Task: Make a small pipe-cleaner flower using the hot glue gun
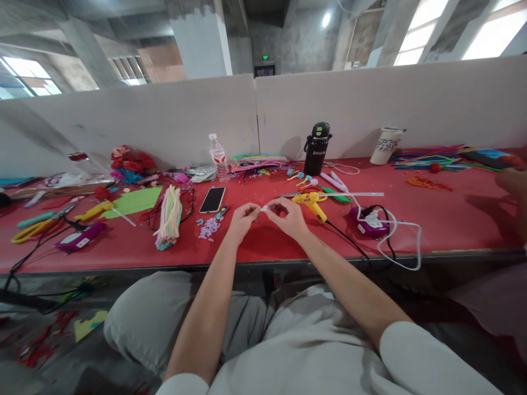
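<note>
Both my hands meet over the red table, fingertips pinched around a small pale lilac piece (pixel 264 208) whose exact kind is too small to make out. My left hand (pixel 245 217) comes at it from the left, thumb and forefinger together. From the other side, my right hand (pixel 289 216) pinches it too. A heap of small lilac pieces (pixel 209 229) lies just left of my left hand, with a few darker bits at its top. Right beside my right hand rests a yellow hot glue gun (pixel 312 205) with a clear glue stick in it.
A phone (pixel 212 199) and a bundle of pale pipe cleaners (pixel 169 216) lie to the left. Behind stand a water bottle (pixel 218 158) and a black flask (pixel 317 149). A purple power strip (pixel 369 222) with cables sits at right. Another person's arm (pixel 514 189) shows at the right edge.
</note>
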Action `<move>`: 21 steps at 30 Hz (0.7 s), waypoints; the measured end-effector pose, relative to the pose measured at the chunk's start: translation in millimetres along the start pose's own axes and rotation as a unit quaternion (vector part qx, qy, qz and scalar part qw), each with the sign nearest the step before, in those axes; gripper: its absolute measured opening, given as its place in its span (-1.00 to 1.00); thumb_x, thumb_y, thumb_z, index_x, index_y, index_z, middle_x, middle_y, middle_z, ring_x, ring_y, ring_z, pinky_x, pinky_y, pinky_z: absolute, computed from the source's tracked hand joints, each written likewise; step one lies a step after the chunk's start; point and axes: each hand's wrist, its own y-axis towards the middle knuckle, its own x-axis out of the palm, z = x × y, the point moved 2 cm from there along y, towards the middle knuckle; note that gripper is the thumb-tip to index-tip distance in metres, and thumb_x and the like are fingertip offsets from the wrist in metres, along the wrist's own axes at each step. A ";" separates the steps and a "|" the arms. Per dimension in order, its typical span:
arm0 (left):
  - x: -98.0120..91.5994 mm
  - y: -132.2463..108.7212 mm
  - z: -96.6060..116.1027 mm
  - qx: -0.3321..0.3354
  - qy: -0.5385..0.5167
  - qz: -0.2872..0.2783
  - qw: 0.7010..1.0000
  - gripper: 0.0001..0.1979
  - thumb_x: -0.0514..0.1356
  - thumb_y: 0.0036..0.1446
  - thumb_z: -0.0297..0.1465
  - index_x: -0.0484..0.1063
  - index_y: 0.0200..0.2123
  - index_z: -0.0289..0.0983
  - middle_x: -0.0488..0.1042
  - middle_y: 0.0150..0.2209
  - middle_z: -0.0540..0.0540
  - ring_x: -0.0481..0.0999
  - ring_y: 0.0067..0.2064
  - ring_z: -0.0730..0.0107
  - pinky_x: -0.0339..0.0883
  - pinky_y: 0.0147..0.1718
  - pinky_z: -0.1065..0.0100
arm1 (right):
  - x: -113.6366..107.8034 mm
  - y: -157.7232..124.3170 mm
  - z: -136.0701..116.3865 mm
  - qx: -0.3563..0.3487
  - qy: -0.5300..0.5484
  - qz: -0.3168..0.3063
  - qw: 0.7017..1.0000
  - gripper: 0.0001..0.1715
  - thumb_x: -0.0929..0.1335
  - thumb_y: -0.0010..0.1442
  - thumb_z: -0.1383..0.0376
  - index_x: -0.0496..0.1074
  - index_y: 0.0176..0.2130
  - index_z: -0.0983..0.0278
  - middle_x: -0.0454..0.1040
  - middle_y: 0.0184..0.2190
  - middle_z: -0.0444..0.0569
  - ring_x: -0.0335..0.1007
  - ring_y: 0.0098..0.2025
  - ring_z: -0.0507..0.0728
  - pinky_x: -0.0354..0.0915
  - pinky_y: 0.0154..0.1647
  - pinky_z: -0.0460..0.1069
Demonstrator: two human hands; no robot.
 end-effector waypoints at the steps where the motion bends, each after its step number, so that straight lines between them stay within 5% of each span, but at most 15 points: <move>1: 0.0 0.1 0.0 -0.001 -0.001 0.001 1.000 -0.78 0.28 0.02 -0.25 0.46 -0.39 -0.30 0.33 -0.54 0.04 0.25 -0.48 0.52 0.14 -0.43 0.42 | 0.1 0.0 -0.1 0.001 -0.002 -0.003 1.000 -0.79 0.37 0.19 0.15 0.44 -0.25 0.24 0.45 -0.39 -0.06 0.35 -0.40 0.05 0.32 -0.39 -0.03; 7: -1.0 1.0 -2.2 -0.009 0.001 0.009 1.000 -0.79 0.28 0.01 -0.26 0.47 -0.39 -0.30 0.34 -0.53 0.04 0.25 -0.48 0.51 0.14 -0.44 0.43 | -1.6 -0.1 -1.7 -0.013 -0.040 -0.002 0.999 -0.64 0.43 0.11 0.12 0.42 -0.13 0.23 0.41 -0.32 -0.05 0.32 -0.36 0.06 0.31 -0.37 -0.03; 21: -0.1 1.0 -2.3 -0.004 0.029 -0.008 1.000 -0.81 0.26 0.02 -0.26 0.45 -0.42 -0.30 0.32 -0.54 0.04 0.25 -0.49 0.50 0.15 -0.45 0.42 | -1.6 -0.6 0.2 -0.022 -0.040 -0.030 0.998 -0.80 0.36 0.20 0.15 0.46 -0.23 0.23 0.43 -0.37 -0.05 0.31 -0.39 0.05 0.30 -0.36 -0.03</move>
